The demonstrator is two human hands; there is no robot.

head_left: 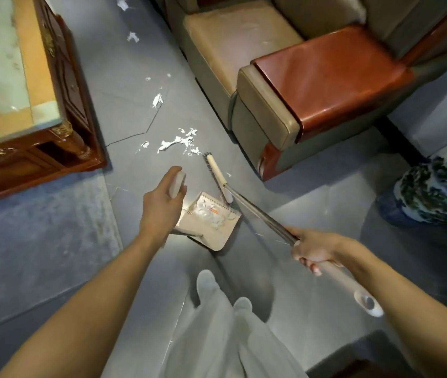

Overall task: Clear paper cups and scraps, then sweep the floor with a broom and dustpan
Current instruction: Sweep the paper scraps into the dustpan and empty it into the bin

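Broom, one: metal shaft with a pale grip, held in the right hand, whose fingers are wrapped round the grip; its head is down on the floor, just behind the main litter and just beside the dustpan's far edge. Dustpan, one: pale, on the floor in front of the person's two feet, with a small heap of clear and white scraps inside; the left hand curls round its upright handle top. Paper scraps, white, on the floor strip between the low table and the armchair: one torn cluster just beyond the broom head, one piece to its left, one farther off, two tiny bits past that, one farther still, one at the frame's top edge, and one fleck by the broom head. Vase, one: blue-and-white, on the floor at the right.
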